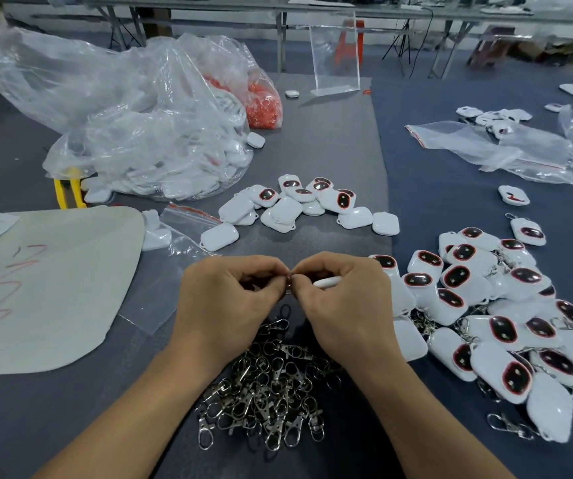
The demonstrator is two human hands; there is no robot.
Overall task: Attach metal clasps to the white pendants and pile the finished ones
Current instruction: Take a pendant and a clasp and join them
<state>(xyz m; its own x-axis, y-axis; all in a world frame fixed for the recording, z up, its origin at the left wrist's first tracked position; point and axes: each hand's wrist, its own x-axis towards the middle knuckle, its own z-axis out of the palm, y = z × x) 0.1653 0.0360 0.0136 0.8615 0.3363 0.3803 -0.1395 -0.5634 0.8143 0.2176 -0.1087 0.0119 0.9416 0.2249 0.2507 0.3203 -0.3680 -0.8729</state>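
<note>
My left hand (224,299) and my right hand (342,299) meet fingertip to fingertip over the table, both pinching a small metal clasp ring (288,281). A white pendant (328,281) is tucked under my right hand's fingers, only its edge showing. Below my hands lies a heap of loose metal clasps (266,392). Several white pendants without clasps (299,205) lie just beyond my hands. A large pile of pendants with clasps attached (506,326) spreads at the right.
A big clear plastic bag of white pendants (160,146) and a bag of red parts (264,102) sit at the back left. A beige sheet (53,288) lies left. Empty zip bags (492,150) lie at the back right, a clear acrylic stand (337,57) further back.
</note>
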